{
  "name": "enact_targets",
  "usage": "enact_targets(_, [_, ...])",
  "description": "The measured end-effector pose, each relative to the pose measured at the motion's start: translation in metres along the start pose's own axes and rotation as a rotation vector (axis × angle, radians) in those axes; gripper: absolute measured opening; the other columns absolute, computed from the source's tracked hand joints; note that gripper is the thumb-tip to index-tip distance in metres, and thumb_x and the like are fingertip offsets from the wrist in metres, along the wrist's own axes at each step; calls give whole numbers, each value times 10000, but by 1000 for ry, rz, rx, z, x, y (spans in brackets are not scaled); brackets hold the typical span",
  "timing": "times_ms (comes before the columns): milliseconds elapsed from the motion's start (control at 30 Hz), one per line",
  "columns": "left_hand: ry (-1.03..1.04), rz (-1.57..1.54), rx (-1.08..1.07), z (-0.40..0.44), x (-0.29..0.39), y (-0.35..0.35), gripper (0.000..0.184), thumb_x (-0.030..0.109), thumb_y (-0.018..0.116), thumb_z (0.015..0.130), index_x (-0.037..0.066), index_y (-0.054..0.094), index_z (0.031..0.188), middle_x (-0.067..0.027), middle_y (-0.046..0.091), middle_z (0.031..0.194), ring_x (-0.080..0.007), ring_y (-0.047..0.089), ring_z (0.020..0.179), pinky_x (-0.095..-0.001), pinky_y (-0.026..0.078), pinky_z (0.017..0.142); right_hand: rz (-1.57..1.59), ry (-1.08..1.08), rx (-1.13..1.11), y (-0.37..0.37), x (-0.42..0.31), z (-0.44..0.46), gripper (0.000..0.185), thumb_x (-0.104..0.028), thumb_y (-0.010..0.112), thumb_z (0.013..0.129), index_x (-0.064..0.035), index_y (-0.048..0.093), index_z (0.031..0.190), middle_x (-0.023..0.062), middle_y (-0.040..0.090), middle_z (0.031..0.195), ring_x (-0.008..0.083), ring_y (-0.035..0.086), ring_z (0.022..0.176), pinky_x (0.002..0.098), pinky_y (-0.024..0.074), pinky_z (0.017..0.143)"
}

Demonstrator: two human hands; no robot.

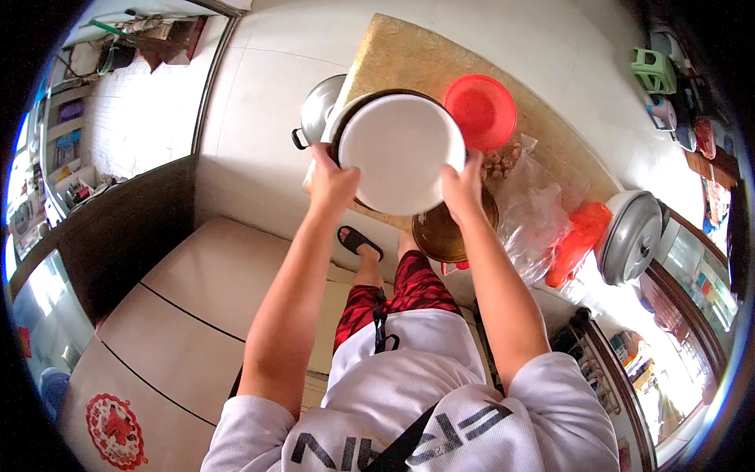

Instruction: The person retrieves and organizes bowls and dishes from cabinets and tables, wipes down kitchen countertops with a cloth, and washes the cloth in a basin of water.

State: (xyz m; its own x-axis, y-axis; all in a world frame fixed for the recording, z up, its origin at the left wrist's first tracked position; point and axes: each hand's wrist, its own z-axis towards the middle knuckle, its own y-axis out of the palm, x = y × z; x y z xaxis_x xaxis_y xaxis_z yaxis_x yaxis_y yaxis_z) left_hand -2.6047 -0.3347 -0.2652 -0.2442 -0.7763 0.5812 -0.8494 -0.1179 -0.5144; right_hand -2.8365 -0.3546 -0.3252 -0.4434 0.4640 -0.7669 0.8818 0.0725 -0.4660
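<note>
Shirt (409, 358) lettering (311, 447), perhaps inverted; white bowl (403, 153)

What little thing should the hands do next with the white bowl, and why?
Maybe slide the white bowl gently away from the red bowl, because they look very close in this view. The left hand and right hand hold opposite sides, so moving together should probably stay steady.
</note>
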Motion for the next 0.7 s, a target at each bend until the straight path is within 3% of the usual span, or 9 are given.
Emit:
enact_targets(33, [60, -41, -35, -14, 7, 1, 570, 46, 608, 705, -24, 455, 1250, -266, 601, 1189, -415, 572, 1159, -447, 445, 1004, 165, 17, -63, -17, -2, -11, 559, -81, 569, 857, 52, 334, 1346, 253, 532, 1269, 311, 551, 1164, 409, 427, 1006])
enact_targets(67, [118, -82, -72, -28, 9, 5, 597, 39, 611, 703, -30, 453, 1274, -272, 600, 1194, -416, 570, 1167, -445, 441, 1014, 48, 63, -48, -33, 0, -20, 652, -133, 544, 859, 93, 265, 1404, 335, 502, 1297, 443, 549, 1178, 472, 411, 1028])
enact_targets(167, [312, 53, -139, -56, -7, 36, 690, 27, 612, 681, -76, 445, 1343, -326, 570, 1215, -452, 546, 1183, -467, 430, 1038, -4, -69, 18, -79, 59, -47, 615, -110, 575, 847, 56, 353, 1397, 265, 507, 1307, 363, 531, 1202, 434, 404, 1039])
enact_targets(233, [337, 92, -163, -81, -19, 64, 688, 46, 581, 691, -74, 410, 1346, -334, 542, 1204, -510, 516, 1129, -512, 415, 1020, 163, 82, 46, -104, 72, -72, 603, -85, 573, 853, 39, 374, 1408, 216, 519, 1313, 313, 524, 1212, 405, 398, 1048])
enact_targets(433, [240, 156, -297, -119, -72, 133, 691, 24, 583, 698, -65, 390, 1356, -318, 484, 1196, -506, 482, 1099, -516, 414, 988, 22, 174, 64, -143, 134, -117, 584, -39, 547, 857, 40, 375, 1409, 191, 520, 1325, 296, 527, 1208, 398, 395, 1051])
enact_targets(700, [189, 218, -238, -109, -93, 161, 700, 1, 598, 692, -64, 397, 1360, -310, 356, 1242, -492, 444, 1129, -471, 399, 1020, -30, 239, 104, -127, 166, -111, 598, -82, 553, 843, 8, 389, 1411, 230, 551, 1284, 337, 570, 1162, 418, 439, 1004])
